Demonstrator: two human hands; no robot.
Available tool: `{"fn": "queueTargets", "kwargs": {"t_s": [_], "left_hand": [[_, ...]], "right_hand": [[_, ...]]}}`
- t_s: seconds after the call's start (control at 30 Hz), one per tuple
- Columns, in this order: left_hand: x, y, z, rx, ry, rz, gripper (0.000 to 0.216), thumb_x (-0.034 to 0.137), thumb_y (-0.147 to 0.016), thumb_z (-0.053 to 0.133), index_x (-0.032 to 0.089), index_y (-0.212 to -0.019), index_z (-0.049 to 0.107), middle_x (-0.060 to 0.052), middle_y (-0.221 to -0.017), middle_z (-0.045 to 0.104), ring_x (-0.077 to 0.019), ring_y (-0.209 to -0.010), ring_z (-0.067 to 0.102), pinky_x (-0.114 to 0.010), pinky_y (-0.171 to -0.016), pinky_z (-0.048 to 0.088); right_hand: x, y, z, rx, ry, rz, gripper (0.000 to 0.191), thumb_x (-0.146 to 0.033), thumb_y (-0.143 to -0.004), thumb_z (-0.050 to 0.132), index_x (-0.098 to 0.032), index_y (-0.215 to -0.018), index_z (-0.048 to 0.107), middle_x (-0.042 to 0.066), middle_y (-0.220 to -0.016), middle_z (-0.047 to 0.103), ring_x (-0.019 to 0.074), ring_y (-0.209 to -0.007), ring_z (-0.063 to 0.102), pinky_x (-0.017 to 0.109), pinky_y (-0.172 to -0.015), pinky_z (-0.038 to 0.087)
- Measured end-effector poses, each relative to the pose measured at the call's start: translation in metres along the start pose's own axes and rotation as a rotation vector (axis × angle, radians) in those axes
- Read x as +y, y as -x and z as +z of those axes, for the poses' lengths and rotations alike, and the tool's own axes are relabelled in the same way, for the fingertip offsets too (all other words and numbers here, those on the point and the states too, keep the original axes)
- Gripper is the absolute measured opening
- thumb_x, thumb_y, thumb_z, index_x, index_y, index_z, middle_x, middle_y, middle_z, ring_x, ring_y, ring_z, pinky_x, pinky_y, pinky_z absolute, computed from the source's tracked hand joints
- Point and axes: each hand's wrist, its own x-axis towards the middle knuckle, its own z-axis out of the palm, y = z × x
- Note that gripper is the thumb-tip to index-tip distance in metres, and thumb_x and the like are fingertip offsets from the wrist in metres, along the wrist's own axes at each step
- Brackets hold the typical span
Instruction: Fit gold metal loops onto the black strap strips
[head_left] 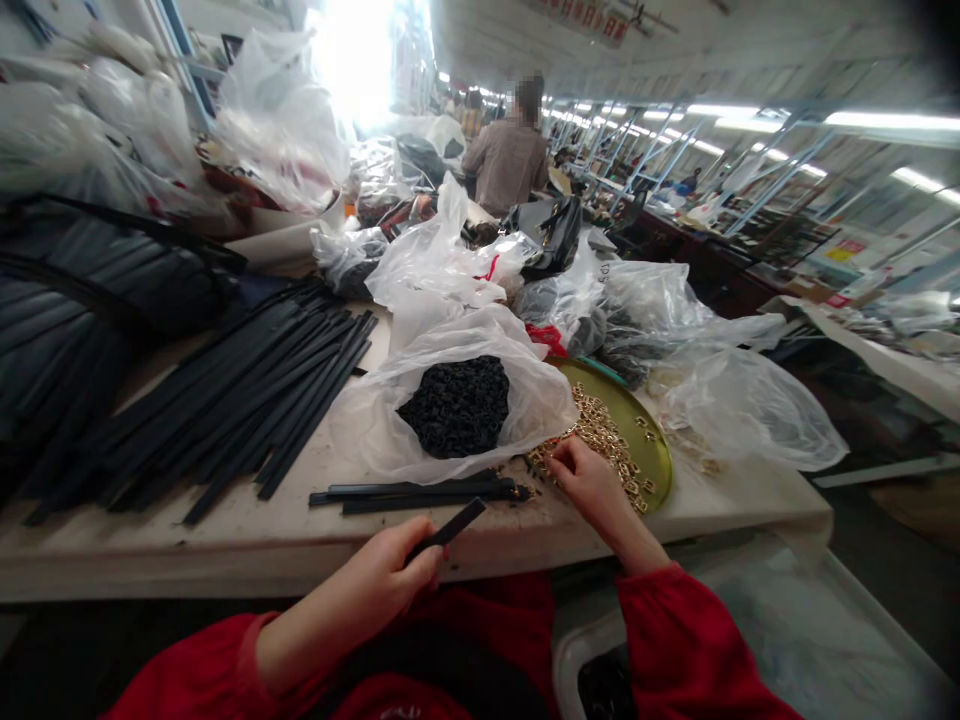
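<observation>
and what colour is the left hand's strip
The strip is black, best seen in the head view.

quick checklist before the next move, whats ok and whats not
1. Strip held in left hand: ok, far end free.
2. Right hand at gold pieces: ok, fingertips at the heap.
3. Gold piece gripped in right fingertips: cannot tell, too small.
4. Plate stocked: ok, many gold pieces.
5. Bag open: ok, black bits show.
6. Strip pile lined up: not ok, fanned out.

You've got a blown-out window (356,60) top L-ctr, fluoro tubes (892,121) upper R, dark under the desk (187,562), edges stretched w/ some blur.
</observation>
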Motion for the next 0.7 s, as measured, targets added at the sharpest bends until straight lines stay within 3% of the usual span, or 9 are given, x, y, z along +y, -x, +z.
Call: {"fn": "queueTargets", "kwargs": {"t_s": [0.13, 0.27, 0.37, 0.5, 0.6, 0.7], "left_hand": [[0.013, -0.004, -0.003, 0.108, -0.042, 0.133, 0.022, 0.034, -0.083, 0.040, 0.016, -0.081, 0.053, 0.000, -0.077, 0.056, -0.0137, -0.071, 0.050, -0.023, -0.063, 0.037], [0.014, -0.007, 0.001, 0.150, -0.064, 0.170, 0.024, 0.038, -0.081, 0.047, 0.015, -0.086, 0.055, 0.001, -0.079, 0.058, -0.0134, -0.071, 0.050, -0.022, -0.060, 0.035], [0.009, -0.001, 0.004, 0.094, -0.036, 0.148, 0.024, 0.037, -0.082, 0.046, 0.015, -0.076, 0.055, 0.003, -0.067, 0.054, -0.0110, -0.062, 0.046, -0.020, -0.053, 0.032], [0.006, 0.008, 0.004, 0.102, 0.026, 0.144, 0.024, 0.035, -0.083, 0.043, 0.015, -0.077, 0.054, 0.003, -0.068, 0.053, -0.0105, -0.062, 0.046, -0.019, -0.054, 0.034], [0.002, 0.007, 0.005, 0.137, -0.017, 0.110, 0.026, 0.040, -0.080, 0.049, 0.015, -0.080, 0.056, 0.002, -0.073, 0.057, -0.0125, -0.066, 0.049, -0.021, -0.055, 0.035], [-0.001, 0.003, 0.008, 0.081, 0.007, 0.088, 0.025, 0.037, -0.080, 0.047, 0.014, -0.079, 0.058, 0.001, -0.070, 0.059, -0.0137, -0.065, 0.051, -0.022, -0.056, 0.037]], "right_hand": [[-0.043, 0.040, 0.011, -0.195, -0.617, -0.051, 0.015, -0.034, -0.076, 0.056, -0.020, -0.076, 0.050, -0.003, -0.065, 0.051, 0.0122, -0.059, 0.048, 0.023, -0.055, 0.038], [-0.082, 0.073, 0.024, -0.359, -0.908, -0.045, 0.017, -0.034, -0.076, 0.059, -0.018, -0.079, 0.053, -0.001, -0.070, 0.054, 0.0113, -0.064, 0.050, 0.022, -0.058, 0.040], [-0.093, 0.085, 0.032, -0.373, -0.976, -0.011, 0.020, -0.037, -0.077, 0.058, -0.018, -0.082, 0.053, -0.001, -0.072, 0.055, 0.0105, -0.064, 0.050, 0.021, -0.057, 0.040], [-0.094, 0.093, 0.043, -0.380, -0.977, 0.008, 0.022, -0.040, -0.081, 0.051, -0.018, -0.079, 0.049, -0.004, -0.061, 0.049, 0.0086, -0.052, 0.044, 0.020, -0.048, 0.036], [-0.095, 0.099, 0.047, -0.224, -0.798, -0.106, 0.017, -0.034, -0.084, 0.046, -0.019, -0.078, 0.052, 0.000, -0.067, 0.056, 0.0114, -0.060, 0.051, 0.023, -0.056, 0.040], [-0.097, 0.103, 0.047, -0.072, -0.604, -0.256, 0.014, -0.026, -0.086, 0.043, -0.019, -0.084, 0.054, 0.003, -0.077, 0.061, 0.0144, -0.072, 0.056, 0.025, -0.065, 0.042]]}}
